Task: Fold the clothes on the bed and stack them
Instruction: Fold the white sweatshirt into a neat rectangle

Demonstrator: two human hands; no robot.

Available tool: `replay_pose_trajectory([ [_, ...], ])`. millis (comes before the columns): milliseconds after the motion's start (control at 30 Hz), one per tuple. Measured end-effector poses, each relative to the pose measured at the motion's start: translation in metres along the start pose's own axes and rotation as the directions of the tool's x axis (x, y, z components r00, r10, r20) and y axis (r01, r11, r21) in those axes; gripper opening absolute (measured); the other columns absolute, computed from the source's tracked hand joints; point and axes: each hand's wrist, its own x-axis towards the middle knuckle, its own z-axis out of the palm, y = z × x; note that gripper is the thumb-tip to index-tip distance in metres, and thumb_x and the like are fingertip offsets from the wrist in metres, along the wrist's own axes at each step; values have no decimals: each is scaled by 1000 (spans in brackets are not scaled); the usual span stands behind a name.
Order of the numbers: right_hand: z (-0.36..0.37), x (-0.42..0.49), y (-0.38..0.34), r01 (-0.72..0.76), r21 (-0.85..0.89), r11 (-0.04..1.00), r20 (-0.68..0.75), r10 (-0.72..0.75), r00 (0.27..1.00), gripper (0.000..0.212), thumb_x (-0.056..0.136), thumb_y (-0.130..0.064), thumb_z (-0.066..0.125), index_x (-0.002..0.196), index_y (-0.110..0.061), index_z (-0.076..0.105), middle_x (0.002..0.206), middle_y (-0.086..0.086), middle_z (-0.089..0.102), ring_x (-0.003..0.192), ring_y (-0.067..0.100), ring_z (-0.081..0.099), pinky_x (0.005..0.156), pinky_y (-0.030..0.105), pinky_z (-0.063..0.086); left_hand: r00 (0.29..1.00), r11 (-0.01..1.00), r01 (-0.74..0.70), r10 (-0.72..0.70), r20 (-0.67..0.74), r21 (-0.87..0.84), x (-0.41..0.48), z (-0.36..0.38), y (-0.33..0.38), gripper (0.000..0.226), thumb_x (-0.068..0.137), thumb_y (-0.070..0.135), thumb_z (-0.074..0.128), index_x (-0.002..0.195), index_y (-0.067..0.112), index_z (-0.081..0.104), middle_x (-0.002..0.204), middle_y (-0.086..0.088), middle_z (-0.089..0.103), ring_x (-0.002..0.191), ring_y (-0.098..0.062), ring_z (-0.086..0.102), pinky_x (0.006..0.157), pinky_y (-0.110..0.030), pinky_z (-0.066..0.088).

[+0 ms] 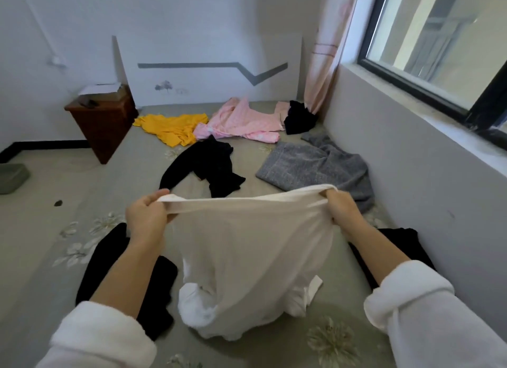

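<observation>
A white garment (247, 258) hangs stretched between both hands above the bed (41, 230), its lower part bunched on the sheet. My left hand (146, 216) grips its upper left edge, and my right hand (341, 207) grips the upper right edge. Unfolded clothes lie farther up the bed: a black top (208, 167), a grey knit piece (315, 166), a pink garment (241, 120), a yellow garment (172, 127) and a small black item (299, 118). Black clothing lies under my left arm (115, 258) and beside my right arm (403, 244).
A wall with a window sill (411, 98) runs along the bed's right side. A pink curtain (323, 52) hangs at the far right corner. The white headboard (208, 74) stands at the far end, with a brown nightstand (101, 120) to its left.
</observation>
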Motion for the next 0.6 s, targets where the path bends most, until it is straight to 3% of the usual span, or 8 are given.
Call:
replay_pose_trajectory([
  [133, -32, -23, -64, 290, 82, 954, 34, -293, 955, 15, 77, -27, 65, 78, -13, 61, 69, -4, 55, 61, 10, 47, 56, 26, 37, 990, 966, -131, 115, -85, -221, -3, -13, 52, 37, 86, -12, 40, 105, 6, 66, 109, -15, 61, 85, -19, 62, 70, -27, 56],
  [233, -72, -31, -97, 266, 308, 913, 506, -394, 767, 43, 51, -33, 82, 85, -10, 71, 75, 0, 69, 67, 11, 64, 62, 22, 52, 983, 961, -181, 182, -13, -208, 1, -26, 86, 27, 92, 5, 41, 88, 17, 65, 99, -10, 63, 83, -21, 66, 64, -31, 60],
  [300, -82, -22, -97, 361, 44, 932, 667, -296, 684, 65, 46, -43, 88, 99, -9, 69, 96, 6, 73, 86, 20, 69, 78, 35, 55, 991, 1000, -8, 6, 137, 15, 7, -33, 86, 25, 95, 23, 39, 82, 19, 59, 80, -7, 66, 62, -21, 66, 48, -26, 56],
  [333, -81, -17, -93, 472, -169, 865, 670, -251, 699, 66, 46, -43, 87, 100, -10, 67, 99, 5, 72, 90, 22, 69, 81, 38, 54, 980, 988, 67, -92, 177, 141, 11, -35, 80, 27, 95, 28, 39, 80, 16, 57, 71, -7, 64, 49, -20, 64, 42, -23, 53],
  [400, -70, -3, -78, 575, -501, 647, 624, -191, 758, 44, 51, -36, 82, 84, -13, 66, 84, 2, 69, 80, 20, 65, 70, 31, 50, 974, 937, 106, -165, 153, 333, 17, -35, 69, 31, 94, 31, 39, 81, 8, 55, 67, -11, 59, 36, -19, 60, 38, -21, 49],
  [467, -59, 13, -70, 551, -625, 553, 533, -213, 819, 25, 66, -27, 79, 63, -14, 58, 64, 0, 60, 62, 15, 56, 54, 28, 40, 987, 900, 89, -138, 85, 427, 25, -33, 63, 40, 93, 34, 36, 82, 1, 55, 63, -16, 59, 34, -22, 59, 45, -25, 49],
  [500, -55, 23, -67, 516, -677, 525, 457, -249, 854, 29, 75, -24, 74, 57, -15, 53, 60, 0, 56, 57, 14, 51, 52, 29, 36, 989, 893, 94, -135, 63, 441, 31, -32, 63, 47, 94, 38, 33, 84, -2, 56, 59, -18, 61, 37, -24, 60, 50, -28, 49],
  [600, -42, 56, -64, 371, -843, 388, 217, -385, 897, 28, 89, -21, 52, 61, -17, 52, 77, 10, 63, 67, 25, 53, 60, 31, 39, 974, 891, 161, -212, 76, 424, 49, -25, 68, 65, 93, 56, 21, 110, 2, 52, 63, -22, 69, 53, -35, 66, 54, -32, 54],
])
